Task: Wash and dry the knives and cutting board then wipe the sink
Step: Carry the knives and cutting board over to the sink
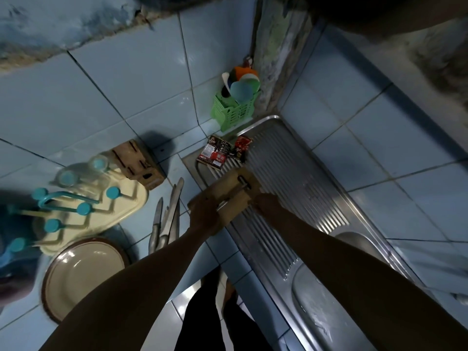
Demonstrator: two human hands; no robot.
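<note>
both hands held the wooden cutting board (225,196) over the drainboard (291,188): left hand (206,216) w/ fingers curled on its edge, right hand (266,202) fingers hidden, can't tell. looked stiff, prob slippery wet; best gripped by edges.

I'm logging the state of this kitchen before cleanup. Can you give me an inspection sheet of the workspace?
Surface: blue tiled counter with a ribbed stainless steel sink drainboard and basin.
Job's things: wooden cutting board held over the drainboard's edge with a knife on it; loose steel knives lying on the counter beside it; wooden knife block.
Clutter: cream drying rack with teal pegs, cream round plate, green slotted utensil basket, red and black sachets.
Grippers: left hand and right hand both grip the board.
Cables: nothing seen.
Surroundings: blue wall tiles, worn plaster above.
</note>
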